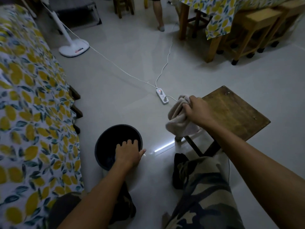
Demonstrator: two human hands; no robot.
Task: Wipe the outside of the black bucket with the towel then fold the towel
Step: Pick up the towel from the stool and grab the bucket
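The black bucket (107, 142) stands upright on the pale floor between my knees and the sofa. My left hand (127, 153) grips its near right rim, fingers curled inside and thumb outside. A beige towel (179, 119) hangs bunched from my right hand (197, 111), which is closed on its upper part above the left edge of a wooden stool (234, 113). The towel is up and to the right of the bucket and does not touch it.
A sofa with a lemon-print cover (33, 113) runs along the left. A white power strip (162, 96) with cords lies on the floor beyond the towel. A white floor fan base (74, 48), a wooden table (214, 22) and another person's leg (159, 15) are farther back.
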